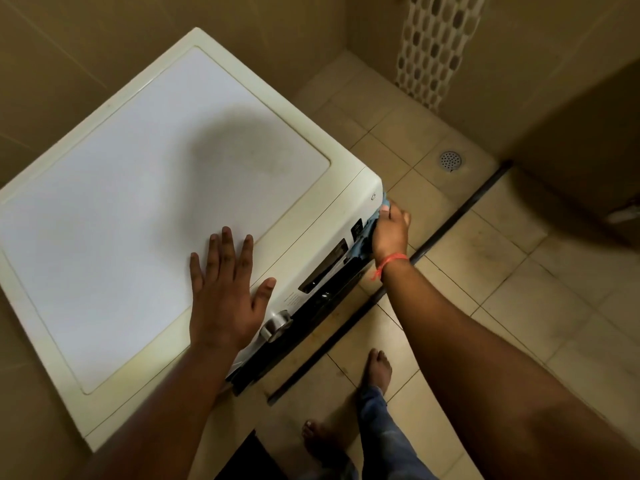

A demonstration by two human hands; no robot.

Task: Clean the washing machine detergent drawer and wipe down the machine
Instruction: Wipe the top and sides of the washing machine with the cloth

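Nearest the camera, the left hand [227, 289] lies flat on the washing machine [145, 174], fingers straight and spread and holding nothing; it looks like a brace. Just beyond its thumb, on the front control panel [322, 268], sits the silver program dial [275, 325], with the dark display strip further along the panel.

Past that strip, the right hand [391, 230] presses a blue cloth [367, 233] against the far end of the panel, beside the machine's front corner. Its fingers curl over the cloth, and bits of blue show at the fingertips and below the palm. A red thread circles that wrist.

The step in hand appears to be the wipe-down of the front. The detergent drawer cannot be made out: the near end of the panel is hidden behind the left forearm, so whether it has been cleaned cannot be told. The lid ahead of the left fingertips looks fairly clean, though shadow covers part of it. The door and sides are out of view and probably remain.

Farthest off, beyond the right fingers, a floor drain [451, 160] sits in the tiled floor.
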